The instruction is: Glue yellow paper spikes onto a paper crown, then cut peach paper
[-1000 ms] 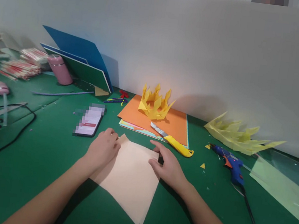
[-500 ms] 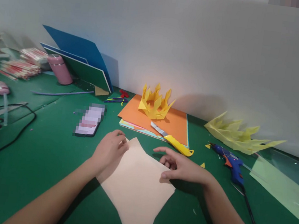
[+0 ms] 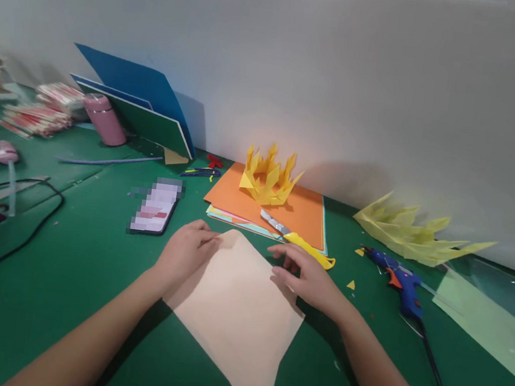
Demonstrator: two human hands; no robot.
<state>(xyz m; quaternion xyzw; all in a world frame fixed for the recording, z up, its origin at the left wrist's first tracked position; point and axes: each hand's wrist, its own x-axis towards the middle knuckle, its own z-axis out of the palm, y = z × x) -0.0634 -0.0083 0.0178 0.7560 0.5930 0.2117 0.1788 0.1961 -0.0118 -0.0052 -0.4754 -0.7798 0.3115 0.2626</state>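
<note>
A pale peach sheet of paper (image 3: 234, 309), folded double, lies on the green table (image 3: 64, 269) in front of me. My left hand (image 3: 185, 250) rests on its left corner with the fingers curled down on the paper. My right hand (image 3: 306, 277) lies over the sheet's right edge, fingers bent and spread, pressing on it. Just beyond my right hand lies a yellow utility knife (image 3: 300, 245), blade out, partly on an orange paper stack (image 3: 302, 214).
A yellow folded paper crown (image 3: 268, 179) stands on the orange stack. A phone (image 3: 155, 208) lies left of it. A blue glue gun (image 3: 399, 282) with black cable and pale yellow folded paper (image 3: 414, 237) are on the right. Pink tools, cables and coloured boards sit at the left.
The peach sheet has been turned and shifted slightly. My right hand went from the sheet's edge out to the right, then back onto its right side near the knife. My left hand stayed on the corner.
</note>
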